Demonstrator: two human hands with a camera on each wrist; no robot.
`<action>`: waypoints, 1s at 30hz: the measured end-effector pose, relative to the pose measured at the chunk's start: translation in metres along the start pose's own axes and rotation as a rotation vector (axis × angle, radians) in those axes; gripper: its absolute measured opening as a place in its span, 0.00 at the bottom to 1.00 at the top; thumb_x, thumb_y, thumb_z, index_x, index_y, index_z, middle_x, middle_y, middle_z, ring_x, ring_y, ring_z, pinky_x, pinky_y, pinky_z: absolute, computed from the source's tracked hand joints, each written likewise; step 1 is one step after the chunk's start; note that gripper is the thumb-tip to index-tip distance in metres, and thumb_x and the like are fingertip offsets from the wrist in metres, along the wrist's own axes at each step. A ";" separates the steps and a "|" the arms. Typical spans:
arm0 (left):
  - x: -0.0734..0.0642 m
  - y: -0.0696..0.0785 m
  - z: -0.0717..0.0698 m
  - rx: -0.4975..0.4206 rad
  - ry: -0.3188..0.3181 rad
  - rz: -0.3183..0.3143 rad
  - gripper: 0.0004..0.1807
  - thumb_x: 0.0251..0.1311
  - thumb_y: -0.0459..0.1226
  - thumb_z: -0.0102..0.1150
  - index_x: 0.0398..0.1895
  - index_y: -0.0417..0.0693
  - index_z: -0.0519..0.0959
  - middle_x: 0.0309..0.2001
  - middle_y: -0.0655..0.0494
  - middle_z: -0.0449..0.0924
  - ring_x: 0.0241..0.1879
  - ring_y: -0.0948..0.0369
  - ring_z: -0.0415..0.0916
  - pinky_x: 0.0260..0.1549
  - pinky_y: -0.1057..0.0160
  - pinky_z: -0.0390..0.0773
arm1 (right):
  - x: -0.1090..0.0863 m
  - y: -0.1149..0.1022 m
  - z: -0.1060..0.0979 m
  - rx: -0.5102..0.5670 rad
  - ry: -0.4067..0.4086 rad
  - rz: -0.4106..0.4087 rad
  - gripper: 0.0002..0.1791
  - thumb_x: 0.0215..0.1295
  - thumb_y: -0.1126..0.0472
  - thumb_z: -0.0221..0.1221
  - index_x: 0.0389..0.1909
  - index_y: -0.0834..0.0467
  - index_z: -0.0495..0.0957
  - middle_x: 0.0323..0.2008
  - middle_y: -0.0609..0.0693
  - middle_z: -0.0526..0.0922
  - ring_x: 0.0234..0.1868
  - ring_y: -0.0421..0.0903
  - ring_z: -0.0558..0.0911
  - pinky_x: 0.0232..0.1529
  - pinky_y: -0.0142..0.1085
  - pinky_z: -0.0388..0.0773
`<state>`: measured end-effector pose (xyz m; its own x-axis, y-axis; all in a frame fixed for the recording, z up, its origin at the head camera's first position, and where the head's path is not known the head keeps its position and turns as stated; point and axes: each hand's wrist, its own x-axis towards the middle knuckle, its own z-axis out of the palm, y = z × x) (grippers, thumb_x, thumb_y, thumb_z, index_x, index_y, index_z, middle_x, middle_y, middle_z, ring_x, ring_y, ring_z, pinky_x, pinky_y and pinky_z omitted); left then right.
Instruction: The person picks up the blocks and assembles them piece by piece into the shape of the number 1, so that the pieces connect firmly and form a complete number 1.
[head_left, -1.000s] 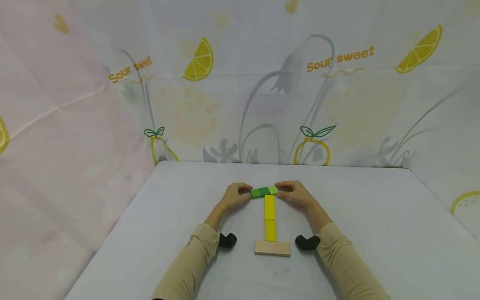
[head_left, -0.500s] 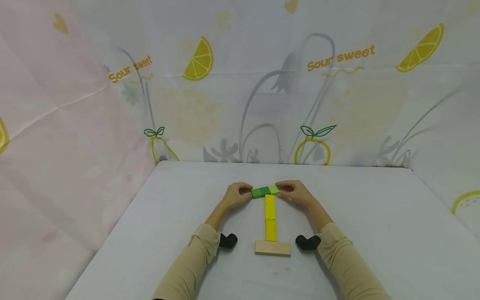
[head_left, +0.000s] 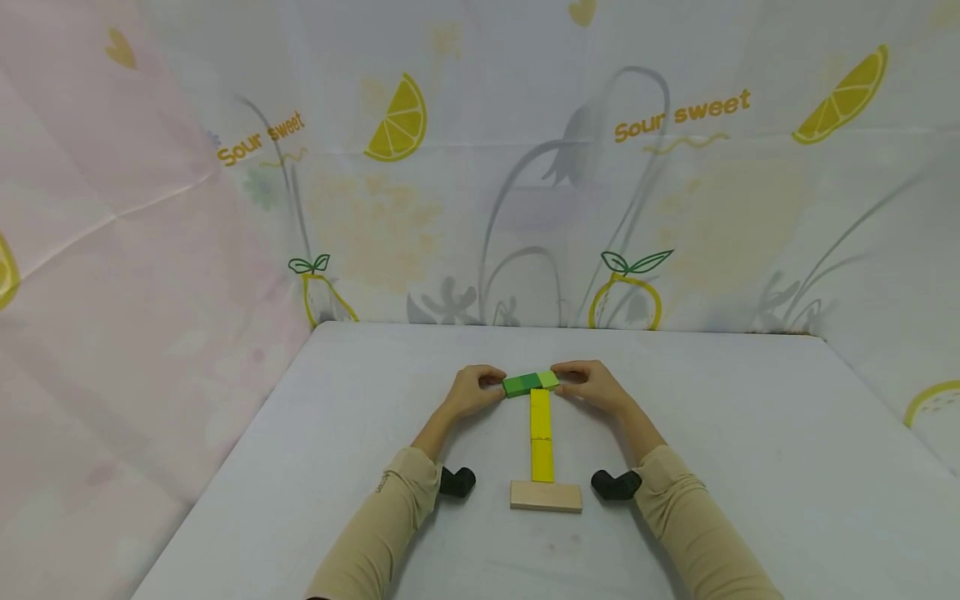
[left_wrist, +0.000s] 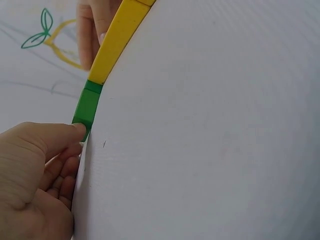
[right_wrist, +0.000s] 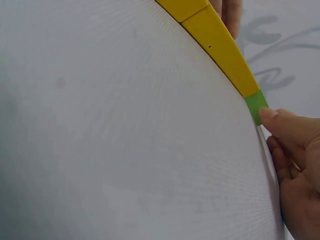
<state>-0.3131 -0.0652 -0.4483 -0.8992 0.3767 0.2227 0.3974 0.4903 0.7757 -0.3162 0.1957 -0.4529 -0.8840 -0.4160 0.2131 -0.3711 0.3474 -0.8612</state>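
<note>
A row of green blocks lies across the far end of a yellow column in the head view. Its left part is made of darker green blocks (head_left: 522, 384), its right part is a light green block (head_left: 548, 380). My left hand (head_left: 470, 392) pinches the darker left end, thumb on the green block (left_wrist: 87, 105) in the left wrist view. From the other side my right hand (head_left: 597, 389) pinches the light green block (right_wrist: 255, 103), thumb at its end. The row tilts slightly, right end farther away. Two yellow blocks (head_left: 540, 415) run end to end from it toward me.
A plain wooden block (head_left: 546, 497) lies crosswise at the near end of the yellow column. Black wrist devices (head_left: 457, 482) sit at both cuffs, one on each side of it. The white table (head_left: 360, 375) meets a lemon-printed cloth (head_left: 480, 208) at the back.
Almost nothing differs. Hands and blocks keep their places, with only a tiny shift of the whole head view.
</note>
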 end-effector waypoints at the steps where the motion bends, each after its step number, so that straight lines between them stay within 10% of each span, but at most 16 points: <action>1: 0.000 0.000 0.000 -0.001 0.001 -0.003 0.14 0.53 0.28 0.61 0.44 0.31 0.80 0.42 0.42 0.81 0.44 0.50 0.77 0.46 0.56 0.76 | 0.000 0.000 0.000 0.002 0.000 -0.001 0.22 0.57 0.69 0.63 0.52 0.74 0.74 0.53 0.68 0.76 0.59 0.62 0.72 0.60 0.52 0.64; 30: 0.001 -0.005 -0.004 -0.024 -0.021 0.011 0.20 0.43 0.23 0.55 0.45 0.32 0.80 0.42 0.41 0.82 0.43 0.50 0.77 0.45 0.59 0.75 | -0.011 -0.043 0.001 -0.026 0.001 0.012 0.21 0.57 0.75 0.59 0.51 0.80 0.71 0.52 0.74 0.74 0.58 0.67 0.70 0.60 0.54 0.63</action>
<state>-0.3165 -0.0701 -0.4499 -0.8905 0.3989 0.2189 0.4026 0.4666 0.7875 -0.2905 0.1846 -0.4190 -0.8889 -0.4106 0.2031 -0.3673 0.3740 -0.8516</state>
